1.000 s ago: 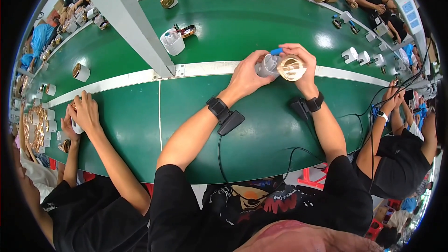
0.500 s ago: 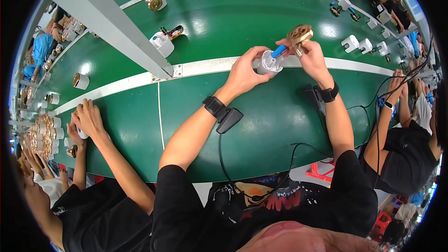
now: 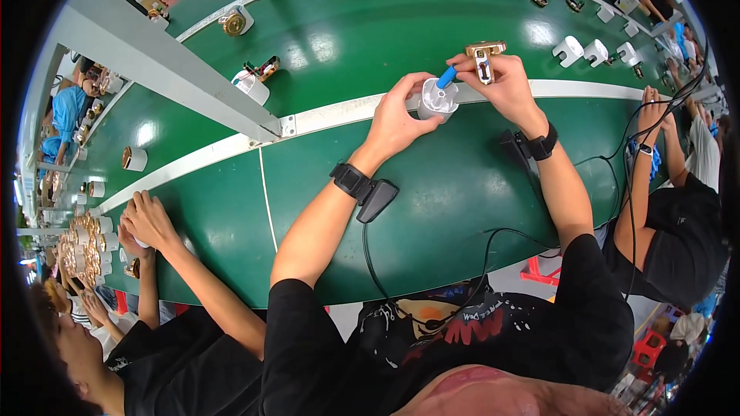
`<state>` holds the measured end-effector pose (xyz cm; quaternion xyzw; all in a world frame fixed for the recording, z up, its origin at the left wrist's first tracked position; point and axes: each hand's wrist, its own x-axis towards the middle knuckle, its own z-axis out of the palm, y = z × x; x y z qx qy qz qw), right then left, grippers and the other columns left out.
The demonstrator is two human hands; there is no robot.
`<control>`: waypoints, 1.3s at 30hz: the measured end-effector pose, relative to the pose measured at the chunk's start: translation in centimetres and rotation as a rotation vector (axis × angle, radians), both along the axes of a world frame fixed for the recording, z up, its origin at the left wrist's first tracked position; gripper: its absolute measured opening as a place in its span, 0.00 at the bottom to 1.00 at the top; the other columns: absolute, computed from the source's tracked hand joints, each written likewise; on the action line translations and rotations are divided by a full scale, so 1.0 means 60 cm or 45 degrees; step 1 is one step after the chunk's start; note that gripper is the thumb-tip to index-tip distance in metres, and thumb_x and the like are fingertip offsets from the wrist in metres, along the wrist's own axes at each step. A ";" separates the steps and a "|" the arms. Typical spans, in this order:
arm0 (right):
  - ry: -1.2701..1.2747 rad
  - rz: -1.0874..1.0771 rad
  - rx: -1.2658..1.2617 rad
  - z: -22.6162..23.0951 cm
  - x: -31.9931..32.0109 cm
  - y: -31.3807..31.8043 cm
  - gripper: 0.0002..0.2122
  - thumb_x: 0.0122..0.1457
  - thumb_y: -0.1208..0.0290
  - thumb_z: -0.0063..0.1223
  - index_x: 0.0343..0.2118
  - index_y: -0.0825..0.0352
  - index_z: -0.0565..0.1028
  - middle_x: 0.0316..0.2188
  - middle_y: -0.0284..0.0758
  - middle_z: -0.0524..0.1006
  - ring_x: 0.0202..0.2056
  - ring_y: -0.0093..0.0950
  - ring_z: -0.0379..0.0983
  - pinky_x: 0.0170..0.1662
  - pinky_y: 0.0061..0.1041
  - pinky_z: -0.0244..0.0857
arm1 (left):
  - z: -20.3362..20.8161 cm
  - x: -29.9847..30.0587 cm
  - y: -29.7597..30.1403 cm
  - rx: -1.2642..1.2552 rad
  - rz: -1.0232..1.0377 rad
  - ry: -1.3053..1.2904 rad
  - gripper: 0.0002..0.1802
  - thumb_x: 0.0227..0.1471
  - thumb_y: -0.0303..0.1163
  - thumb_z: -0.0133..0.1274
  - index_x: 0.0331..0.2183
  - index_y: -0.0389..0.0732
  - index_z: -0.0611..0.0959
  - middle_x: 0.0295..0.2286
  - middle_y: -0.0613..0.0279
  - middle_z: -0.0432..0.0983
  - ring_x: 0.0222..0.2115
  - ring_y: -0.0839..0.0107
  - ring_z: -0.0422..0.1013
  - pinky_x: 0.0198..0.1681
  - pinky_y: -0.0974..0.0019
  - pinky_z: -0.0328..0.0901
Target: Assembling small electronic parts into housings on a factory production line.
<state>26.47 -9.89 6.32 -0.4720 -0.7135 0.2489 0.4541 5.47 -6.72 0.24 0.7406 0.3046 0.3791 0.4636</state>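
Broadly, a green bench (image 3: 432, 208) fills the middle of the frame, crossed by a pale rail (image 3: 331, 113), with a thick grey post (image 3: 154, 61) slanting through the upper left. A co-worker's hand (image 3: 148, 220) is bent over a mostly hidden piece at the left. White containers (image 3: 569, 51) stand at the upper right. Right of centre, above the middle of the frame, the person's left hand (image 3: 398, 117) wraps a white cup (image 3: 438, 105), thumb and fingers gripping its outer wall, mouth upward. Beside it, the right hand (image 3: 502, 88) has its fingers closed about a gold part (image 3: 485, 52), fingertips close against the upper end of a blue cylinder (image 3: 445, 77). The cylinder slants to the cup's mouth; whether its lower end is inside cannot be told. The cup looks light, stiff and smooth, best held around its wall. The gold part seems denser and easily scratched, so its edges suit a grip; the cylinder, likely light, wants a gentle pinch along its sides.
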 end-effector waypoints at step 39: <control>-0.316 -0.021 -0.595 -0.021 -0.003 -0.022 0.16 0.62 0.80 0.43 0.53 0.69 0.68 0.32 0.29 0.71 0.27 0.15 0.61 0.33 0.15 0.62 | 0.001 0.003 0.001 -0.030 -0.022 -0.268 0.33 0.31 0.28 0.68 0.45 0.40 0.75 0.39 0.55 0.76 0.42 0.62 0.74 0.48 0.64 0.68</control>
